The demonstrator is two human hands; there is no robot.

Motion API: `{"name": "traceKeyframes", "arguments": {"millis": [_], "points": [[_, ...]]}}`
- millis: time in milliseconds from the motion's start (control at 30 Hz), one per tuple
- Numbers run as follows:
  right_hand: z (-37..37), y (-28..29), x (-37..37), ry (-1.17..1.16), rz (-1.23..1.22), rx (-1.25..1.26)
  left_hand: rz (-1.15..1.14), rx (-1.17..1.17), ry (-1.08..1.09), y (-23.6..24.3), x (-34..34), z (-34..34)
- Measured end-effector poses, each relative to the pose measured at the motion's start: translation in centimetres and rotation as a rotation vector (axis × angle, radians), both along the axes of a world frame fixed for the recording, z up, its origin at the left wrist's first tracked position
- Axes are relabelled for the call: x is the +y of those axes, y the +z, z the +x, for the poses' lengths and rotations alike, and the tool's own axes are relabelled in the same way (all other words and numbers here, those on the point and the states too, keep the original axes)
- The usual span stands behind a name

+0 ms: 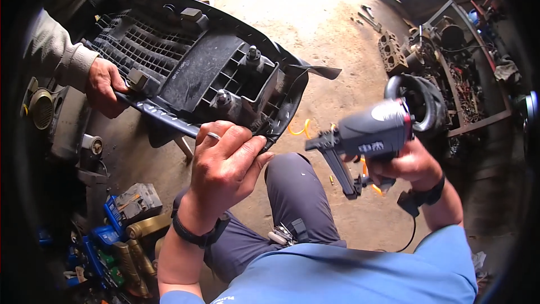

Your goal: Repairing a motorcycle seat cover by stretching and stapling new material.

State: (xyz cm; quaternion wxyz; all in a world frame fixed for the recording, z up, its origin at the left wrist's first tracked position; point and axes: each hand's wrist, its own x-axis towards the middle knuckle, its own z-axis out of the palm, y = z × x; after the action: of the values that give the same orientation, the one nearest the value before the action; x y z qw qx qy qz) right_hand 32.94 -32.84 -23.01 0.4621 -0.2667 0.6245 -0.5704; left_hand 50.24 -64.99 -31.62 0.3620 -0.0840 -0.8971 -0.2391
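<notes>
Item: black moulded-plastic seat base (196,67), showing its ribbed underside ahead and left of me, my left fingers (247,151) pinching its smooth black sheet cover (297,94) at the near corner. Item: black-and-grey handheld staple gun (374,132), my right fingers (398,167) wrapping its grip, its nose standing clear; sound fastening, I judge, is needing taut cover and square contact.

Glare bleaches the upper floor (292,8) (the staple gun (368,132) is blurred); side edges fade to black
</notes>
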Motion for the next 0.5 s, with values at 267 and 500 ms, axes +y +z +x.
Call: {"name": "traceKeyframes", "arguments": {"millis": [267,500], "points": [[-1.7,5.7,-7.3,0.232,0.269,0.338,0.052,0.066,-0.023,0.0,-0.1,0.0],[-0.6,7.3,-9.7,0.232,0.378,0.406,0.047,0.082,-0.02,-0.4,-0.3,0.2]]}}
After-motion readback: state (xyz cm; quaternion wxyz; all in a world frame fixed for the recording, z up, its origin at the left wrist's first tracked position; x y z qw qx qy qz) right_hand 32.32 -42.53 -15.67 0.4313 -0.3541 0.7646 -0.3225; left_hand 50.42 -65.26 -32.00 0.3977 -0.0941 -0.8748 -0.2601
